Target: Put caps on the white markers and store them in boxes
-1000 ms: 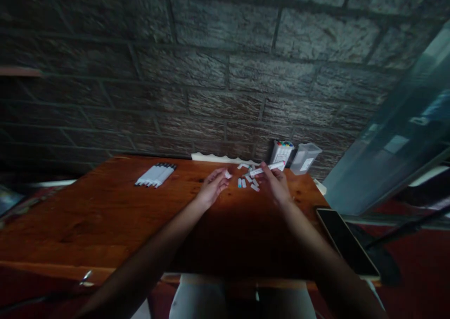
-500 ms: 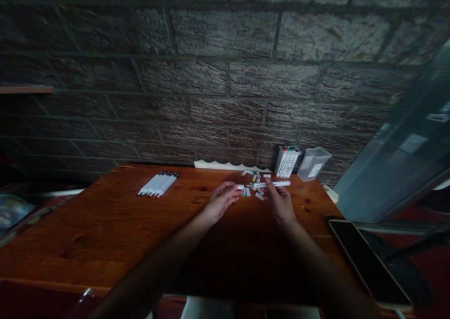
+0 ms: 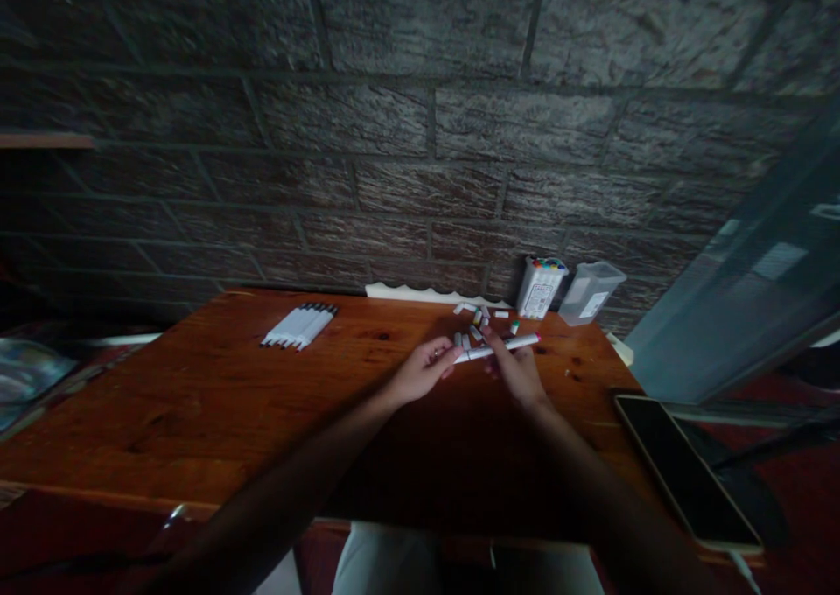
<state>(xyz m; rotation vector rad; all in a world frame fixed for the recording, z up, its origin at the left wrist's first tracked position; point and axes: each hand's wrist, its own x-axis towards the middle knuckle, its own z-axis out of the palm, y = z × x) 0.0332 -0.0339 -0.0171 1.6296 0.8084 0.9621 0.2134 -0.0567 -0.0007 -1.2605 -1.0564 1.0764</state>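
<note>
Above the middle of the wooden table (image 3: 197,402), my right hand (image 3: 518,372) grips a white marker (image 3: 508,346) that lies nearly level, its pink end pointing right. My left hand (image 3: 420,374) is closed at the marker's left end, fingertips pinched there; a cap may be between them but I cannot make it out. Several loose marker caps (image 3: 478,319) lie scattered on the table just beyond both hands.
A row of several white markers (image 3: 298,325) lies at the back left. A box of markers (image 3: 539,287) and a clear plastic container (image 3: 587,293) stand against the brick wall. A dark tablet (image 3: 682,468) rests at the table's right edge.
My left hand, earlier apart from the marker with a cap in its fingers, has come right and met the marker's left end. The right hand has drawn the marker slightly nearer.
</note>
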